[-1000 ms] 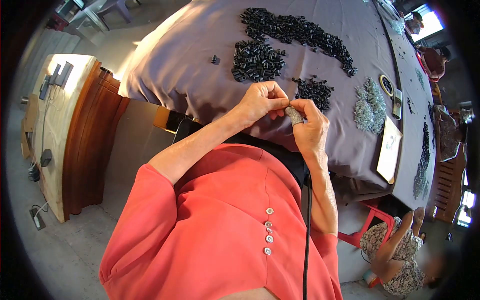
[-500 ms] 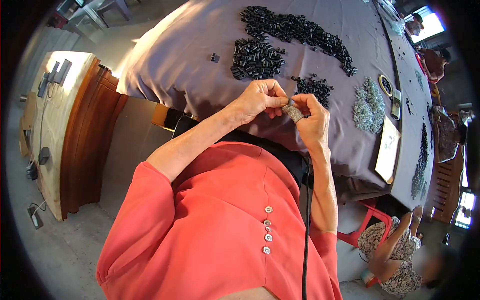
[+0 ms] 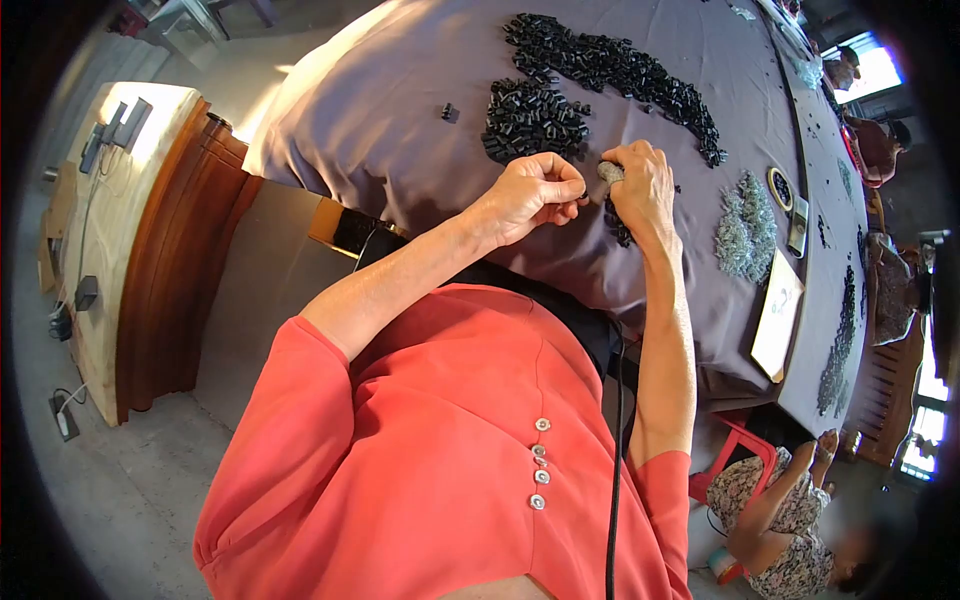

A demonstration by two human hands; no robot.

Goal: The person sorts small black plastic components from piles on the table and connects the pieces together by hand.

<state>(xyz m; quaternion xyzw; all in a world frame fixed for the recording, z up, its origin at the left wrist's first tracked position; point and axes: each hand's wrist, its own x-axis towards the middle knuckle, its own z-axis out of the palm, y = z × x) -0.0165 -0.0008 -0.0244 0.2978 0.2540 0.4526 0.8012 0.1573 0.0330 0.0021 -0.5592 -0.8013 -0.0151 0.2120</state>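
Note:
My left hand (image 3: 538,197) is above the table's near edge, thumb and forefinger pinched together. A tiny dark bit shows at its fingertips, too small to name. To its right, my right hand (image 3: 645,190) is turned back-up over a small pile of black parts (image 3: 618,225), mostly covering it. A rough greyish wrap (image 3: 610,172) covers one of its fingers; the other fingertips are hidden. Just beyond my left hand lies a heap of short black cylindrical pieces (image 3: 535,120), with a longer band of similar pieces (image 3: 620,68) behind it.
A grey cloth (image 3: 400,110) covers the table. On the right lie a clear, glassy-looking heap (image 3: 746,228), a tape roll (image 3: 780,188) and a white sheet (image 3: 777,318). A wooden cabinet (image 3: 165,270) stands left. Another person (image 3: 785,505) sits at lower right.
My hands have drawn apart. The right hand has turned over and moved onto the small black pile; the left stays pinched. The whole view has shifted slightly.

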